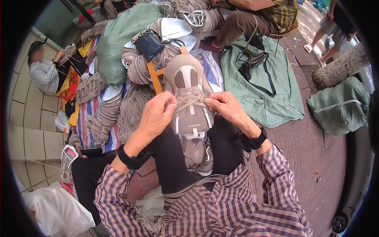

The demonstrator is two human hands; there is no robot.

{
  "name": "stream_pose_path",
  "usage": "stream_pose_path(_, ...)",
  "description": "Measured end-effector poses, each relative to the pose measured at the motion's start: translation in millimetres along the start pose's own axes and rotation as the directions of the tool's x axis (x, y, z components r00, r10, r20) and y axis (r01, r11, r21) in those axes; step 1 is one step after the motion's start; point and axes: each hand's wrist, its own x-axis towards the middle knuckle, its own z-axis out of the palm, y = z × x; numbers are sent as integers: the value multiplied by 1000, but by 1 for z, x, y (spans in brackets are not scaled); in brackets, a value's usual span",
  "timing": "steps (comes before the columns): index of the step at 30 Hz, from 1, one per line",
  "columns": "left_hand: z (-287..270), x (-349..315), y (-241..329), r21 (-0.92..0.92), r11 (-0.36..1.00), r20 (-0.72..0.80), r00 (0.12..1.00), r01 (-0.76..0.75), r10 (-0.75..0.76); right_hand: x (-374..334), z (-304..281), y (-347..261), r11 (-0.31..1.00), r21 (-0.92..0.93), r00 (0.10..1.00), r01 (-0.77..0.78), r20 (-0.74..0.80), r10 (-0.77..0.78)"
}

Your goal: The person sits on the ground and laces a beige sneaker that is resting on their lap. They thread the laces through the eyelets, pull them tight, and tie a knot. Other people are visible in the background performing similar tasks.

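Left hand (158, 112): closed, fingers curled in at the shoe's left side; I can't tell whether a lace is caught inside.
Right hand (228, 106): thumb and forefinger pinching the laces (189, 98) at their right edge.
Shoe (193, 118): grey-brown, between the two hands, above the person's knees.
Beyond the hands: a black bag (149, 45) on piled shoes, a green sack (126, 33) farther left.
Left of the left hand: a heap of laces (135, 106).
Right of the right hand: a spread green sheet (290, 94), then a tied green bundle (341, 114).
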Motion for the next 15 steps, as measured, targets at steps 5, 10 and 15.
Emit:
stream_pose_path(5, 23, -5, -12, -184, 983, -84, 996, 26, -42, 12, 7, -13, 848, -500, 978, 175, -11, -208)
stream_pose_path(10, 35, -24, 13, 36, 999, -308, 951, 9, 2, -16, 18, -16, 908, -408, 953, 90, -230, -198)
stream_pose_path(15, 45, -32, 24, 476, 880, -372, 908, 7, 194, -45, 47, -9, 802, -572, 814, 173, -375, -443)
